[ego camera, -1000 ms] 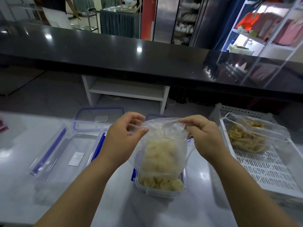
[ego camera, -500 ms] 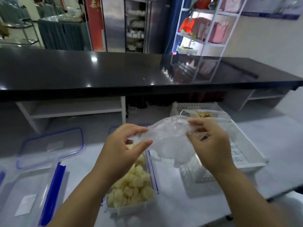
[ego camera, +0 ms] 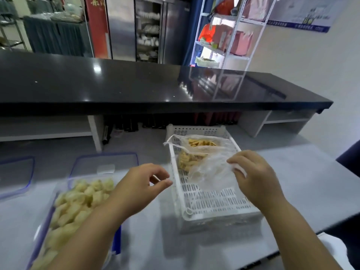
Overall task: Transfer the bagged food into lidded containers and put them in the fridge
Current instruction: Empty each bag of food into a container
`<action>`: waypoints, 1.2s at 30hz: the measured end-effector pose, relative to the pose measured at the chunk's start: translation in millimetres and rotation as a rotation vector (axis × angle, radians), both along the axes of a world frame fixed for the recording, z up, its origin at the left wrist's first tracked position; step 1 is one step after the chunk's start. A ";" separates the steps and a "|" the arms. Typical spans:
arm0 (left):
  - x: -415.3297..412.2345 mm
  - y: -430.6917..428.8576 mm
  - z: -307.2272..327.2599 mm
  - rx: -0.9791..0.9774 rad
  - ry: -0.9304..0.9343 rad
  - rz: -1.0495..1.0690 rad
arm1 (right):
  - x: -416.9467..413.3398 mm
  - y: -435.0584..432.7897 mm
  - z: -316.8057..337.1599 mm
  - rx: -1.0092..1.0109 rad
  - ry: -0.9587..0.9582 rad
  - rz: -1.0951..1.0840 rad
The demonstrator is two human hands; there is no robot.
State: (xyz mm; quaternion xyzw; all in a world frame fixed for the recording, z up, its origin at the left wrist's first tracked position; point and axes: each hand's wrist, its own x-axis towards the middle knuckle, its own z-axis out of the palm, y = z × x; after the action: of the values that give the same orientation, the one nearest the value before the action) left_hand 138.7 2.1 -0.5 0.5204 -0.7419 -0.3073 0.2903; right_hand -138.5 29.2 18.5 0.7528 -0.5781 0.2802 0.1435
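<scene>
Nearest, to the left of the white basket [ego camera: 214, 203], the open container [ego camera: 116, 240] is sitting on the grey worktop [ego camera: 292, 182], heaped with pale food chunks [ego camera: 78, 207], and the left forearm is crossing above it. The hands are working apart. The left hand [ego camera: 140, 184] is hovering just left of the basket with its fingers loosely curled and holding nothing. The right hand [ego camera: 253, 180] is pinching the crumpled empty bag [ego camera: 210, 172] over the middle of the basket.

At the far end of the basket the second bag [ego camera: 198, 151] is lying with yellow food inside and its mouth gaping. Left of the basket and beyond the container, a blue-rimmed lid [ego camera: 105, 164] is lying flat. Behind the basket the black counter [ego camera: 136, 84] is running across, with a steel cabinet [ego camera: 148, 30] further back.

Several risks are showing:
- **Lid fit:** The chunks are standing high, so the lid may not seat and pieces could be pushed over the rim.
- **Forearm:** A dropping left forearm could nudge the uncovered container.
- **Empty bag:** Let go here, it may cover the full one.
- **Second bag:** Its open mouth could spill food through the basket's slots when lifted.
</scene>
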 end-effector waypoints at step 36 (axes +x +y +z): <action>-107.5 -124.3 11.3 0.168 0.001 0.326 | -47.1 -154.6 6.0 0.712 -0.571 -0.268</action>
State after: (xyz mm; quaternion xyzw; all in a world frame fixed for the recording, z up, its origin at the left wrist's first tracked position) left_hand 31.2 -122.2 10.8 0.6559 -0.6193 -0.3176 0.2922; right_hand -185.7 -125.4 24.5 0.5666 -0.7466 0.2395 -0.2532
